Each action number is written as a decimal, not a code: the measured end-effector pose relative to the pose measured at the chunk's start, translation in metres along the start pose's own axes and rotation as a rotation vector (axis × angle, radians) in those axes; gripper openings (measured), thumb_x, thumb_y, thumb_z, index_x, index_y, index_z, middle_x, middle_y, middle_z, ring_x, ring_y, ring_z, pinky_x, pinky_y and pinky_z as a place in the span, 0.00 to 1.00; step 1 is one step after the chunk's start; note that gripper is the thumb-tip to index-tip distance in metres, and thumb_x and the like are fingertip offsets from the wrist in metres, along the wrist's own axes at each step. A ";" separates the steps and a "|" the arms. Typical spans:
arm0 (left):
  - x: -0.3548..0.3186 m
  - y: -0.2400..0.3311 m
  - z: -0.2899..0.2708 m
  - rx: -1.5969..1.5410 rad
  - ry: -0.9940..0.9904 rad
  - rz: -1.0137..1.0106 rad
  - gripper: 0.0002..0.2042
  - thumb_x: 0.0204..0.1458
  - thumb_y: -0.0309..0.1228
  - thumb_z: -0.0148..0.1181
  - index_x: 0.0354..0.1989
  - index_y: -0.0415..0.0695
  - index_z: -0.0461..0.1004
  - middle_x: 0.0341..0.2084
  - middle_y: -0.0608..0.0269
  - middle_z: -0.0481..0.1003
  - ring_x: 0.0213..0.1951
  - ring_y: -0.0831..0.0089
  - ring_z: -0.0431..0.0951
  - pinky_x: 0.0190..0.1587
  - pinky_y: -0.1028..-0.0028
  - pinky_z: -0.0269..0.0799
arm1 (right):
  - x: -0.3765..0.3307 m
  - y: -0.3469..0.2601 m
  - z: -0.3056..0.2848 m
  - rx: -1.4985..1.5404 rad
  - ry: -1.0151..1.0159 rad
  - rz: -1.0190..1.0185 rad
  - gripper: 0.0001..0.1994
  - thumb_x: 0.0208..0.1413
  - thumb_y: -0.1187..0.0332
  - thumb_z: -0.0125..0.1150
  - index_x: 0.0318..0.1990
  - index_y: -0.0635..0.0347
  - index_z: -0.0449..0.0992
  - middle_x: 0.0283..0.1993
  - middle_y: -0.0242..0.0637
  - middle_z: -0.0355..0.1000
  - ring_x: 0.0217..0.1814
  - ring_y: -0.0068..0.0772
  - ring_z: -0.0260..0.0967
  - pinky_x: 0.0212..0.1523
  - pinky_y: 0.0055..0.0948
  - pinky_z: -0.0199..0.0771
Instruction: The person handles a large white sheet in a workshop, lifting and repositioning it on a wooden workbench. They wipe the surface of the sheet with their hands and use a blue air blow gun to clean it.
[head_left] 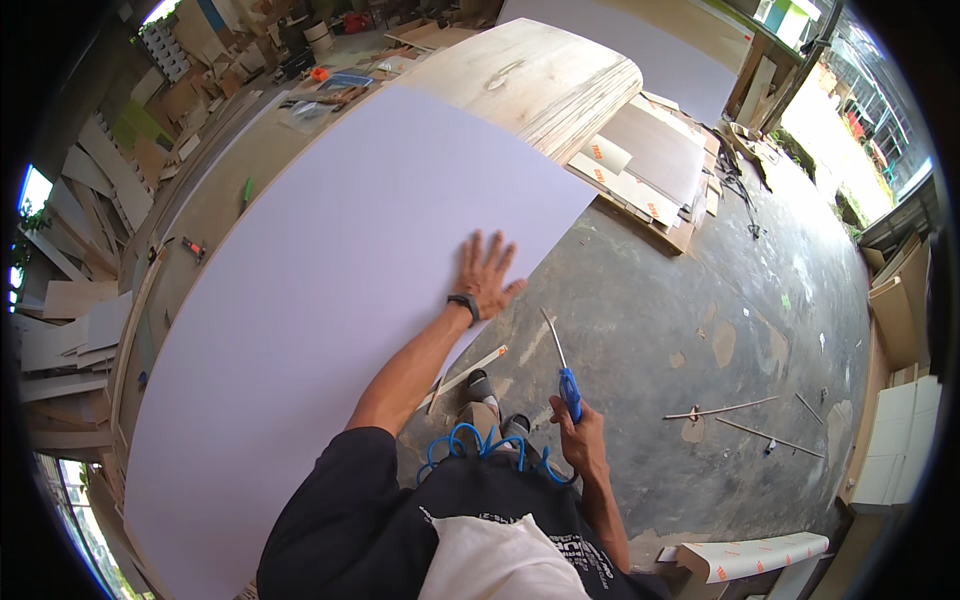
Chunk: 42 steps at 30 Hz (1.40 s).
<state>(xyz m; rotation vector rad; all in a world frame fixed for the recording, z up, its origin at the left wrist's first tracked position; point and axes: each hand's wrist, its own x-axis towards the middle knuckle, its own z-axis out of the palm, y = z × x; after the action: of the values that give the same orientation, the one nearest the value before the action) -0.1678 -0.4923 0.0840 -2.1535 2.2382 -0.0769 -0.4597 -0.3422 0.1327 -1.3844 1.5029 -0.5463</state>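
Note:
My left hand [487, 278] lies open on a large white sheet panel [320, 260], fingers spread, near the panel's right edge. A dark band circles that wrist. In my right hand [582, 440] is a blue air blow gun [570, 388], gripped by its handle. Its long thin metal nozzle points up and away, over the floor to the right of the panel. A blue coiled hose [462, 437] hangs in front of my body; where it joins the gun cannot be made out.
Bare wood veneer or plywood [520, 75] lies beyond the panel. Board offcuts [640, 165] are stacked at the far right. Thin strips [770, 437] and scraps lie on the grey floor [640, 310]. A red-handled tool [193, 248] rests on the left bench, near a green-handled one [246, 190].

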 end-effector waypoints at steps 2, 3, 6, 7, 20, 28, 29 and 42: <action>0.018 0.031 0.011 -0.021 -0.043 0.214 0.39 0.66 0.62 0.24 0.79 0.51 0.37 0.79 0.55 0.37 0.78 0.49 0.31 0.78 0.50 0.26 | 0.009 -0.009 0.001 0.060 0.032 0.022 0.22 0.65 0.51 0.61 0.36 0.67 0.80 0.27 0.37 0.77 0.29 0.24 0.68 0.33 0.32 0.68; 0.030 0.031 0.026 -0.064 -0.029 0.308 0.39 0.66 0.62 0.23 0.79 0.51 0.36 0.79 0.55 0.36 0.78 0.51 0.32 0.78 0.50 0.27 | 0.015 -0.013 0.001 0.073 0.055 0.023 0.22 0.64 0.51 0.62 0.38 0.67 0.80 0.27 0.38 0.77 0.29 0.26 0.68 0.34 0.33 0.69; 0.070 0.019 0.038 -0.216 0.083 0.456 0.40 0.66 0.63 0.24 0.79 0.49 0.38 0.79 0.56 0.38 0.78 0.56 0.35 0.78 0.51 0.31 | 0.027 -0.024 -0.010 0.022 0.052 0.052 0.21 0.64 0.52 0.63 0.40 0.68 0.79 0.27 0.41 0.75 0.30 0.30 0.69 0.36 0.34 0.71; 0.086 0.008 0.038 -0.224 0.048 0.415 0.39 0.66 0.63 0.24 0.79 0.50 0.38 0.79 0.57 0.38 0.78 0.57 0.35 0.78 0.51 0.31 | 0.035 -0.026 -0.008 -0.017 0.014 0.006 0.22 0.64 0.52 0.62 0.39 0.68 0.79 0.27 0.40 0.75 0.29 0.29 0.69 0.35 0.34 0.70; 0.191 -0.006 0.011 -0.124 -0.133 0.633 0.35 0.67 0.61 0.25 0.79 0.59 0.43 0.79 0.63 0.38 0.79 0.57 0.33 0.77 0.48 0.26 | 0.167 -0.086 0.026 0.020 0.070 0.082 0.24 0.64 0.49 0.61 0.36 0.68 0.79 0.25 0.39 0.77 0.18 0.25 0.65 0.20 0.30 0.63; 0.266 -0.277 0.024 -0.171 0.083 -0.242 0.38 0.65 0.63 0.31 0.78 0.53 0.46 0.78 0.57 0.41 0.78 0.55 0.37 0.77 0.50 0.30 | 0.191 -0.133 0.048 -0.083 -0.006 0.099 0.21 0.65 0.53 0.60 0.34 0.68 0.80 0.25 0.40 0.78 0.16 0.24 0.63 0.22 0.31 0.64; 0.266 -0.317 0.027 -0.180 0.076 -0.368 0.39 0.65 0.64 0.31 0.78 0.53 0.45 0.78 0.57 0.41 0.78 0.56 0.37 0.77 0.49 0.30 | 0.188 -0.150 0.055 -0.194 -0.082 -0.020 0.21 0.66 0.55 0.59 0.32 0.67 0.81 0.26 0.38 0.79 0.20 0.22 0.65 0.24 0.31 0.66; 0.316 -0.347 0.015 -0.191 0.003 0.089 0.42 0.61 0.69 0.31 0.78 0.55 0.48 0.78 0.53 0.41 0.77 0.46 0.36 0.76 0.43 0.31 | 0.251 -0.226 0.121 -0.271 -0.126 0.012 0.20 0.65 0.56 0.62 0.39 0.70 0.81 0.26 0.40 0.78 0.25 0.25 0.69 0.29 0.34 0.69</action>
<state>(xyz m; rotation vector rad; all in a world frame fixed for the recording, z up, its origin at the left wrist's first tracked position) 0.1668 -0.8217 0.0927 -2.1364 2.4308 0.1420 -0.2127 -0.5967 0.1838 -1.5842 1.5218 -0.2479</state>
